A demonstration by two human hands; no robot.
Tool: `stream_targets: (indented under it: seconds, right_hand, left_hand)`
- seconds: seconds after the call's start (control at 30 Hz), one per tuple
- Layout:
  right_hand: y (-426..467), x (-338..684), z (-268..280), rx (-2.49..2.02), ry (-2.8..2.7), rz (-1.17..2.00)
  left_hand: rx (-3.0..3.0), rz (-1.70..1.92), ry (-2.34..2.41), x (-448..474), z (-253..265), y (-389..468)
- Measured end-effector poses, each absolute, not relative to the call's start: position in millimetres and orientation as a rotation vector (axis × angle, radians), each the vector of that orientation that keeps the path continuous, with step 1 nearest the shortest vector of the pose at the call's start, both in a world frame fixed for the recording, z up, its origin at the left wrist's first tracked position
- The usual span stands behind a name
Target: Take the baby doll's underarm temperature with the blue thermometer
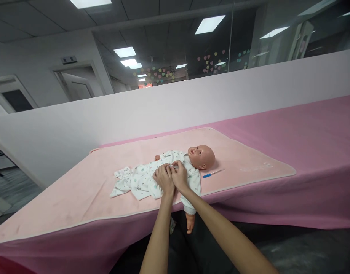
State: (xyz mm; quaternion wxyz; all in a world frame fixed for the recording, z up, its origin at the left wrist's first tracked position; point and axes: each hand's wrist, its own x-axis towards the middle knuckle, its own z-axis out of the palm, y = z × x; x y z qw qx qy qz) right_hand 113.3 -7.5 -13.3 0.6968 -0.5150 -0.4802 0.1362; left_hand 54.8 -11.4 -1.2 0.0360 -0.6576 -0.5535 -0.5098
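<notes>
A bald baby doll [205, 156] lies on its back, its head to the right, in a white patterned outfit [143, 179]. My left hand [164, 179] and my right hand [179, 176] are side by side over its chest, fingers closed on the front of the outfit. A thin white edge or tie of the cloth shows between my fingertips; which of these it is I cannot tell. The doll's near arm [190, 222] hangs over the table's front edge. Beside its head rests a thin thermometer-like stick with a blue end [207, 176].
A pale pink mat [77, 190] lies under the doll, on a table with a darker pink cover [314, 140]. Behind the table runs a low white wall [152, 110] with glass above it. Doors [76, 84] stand at the far left.
</notes>
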Motion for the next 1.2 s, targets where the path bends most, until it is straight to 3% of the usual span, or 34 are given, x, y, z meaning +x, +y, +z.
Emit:
stream_targets:
  seconds: [1.2]
  right_hand:
    - [-11,113,-9,-1.183,-1.01,0.312]
  left_hand:
    - [-2.053,-1.718,-1.7,53,1,-9]
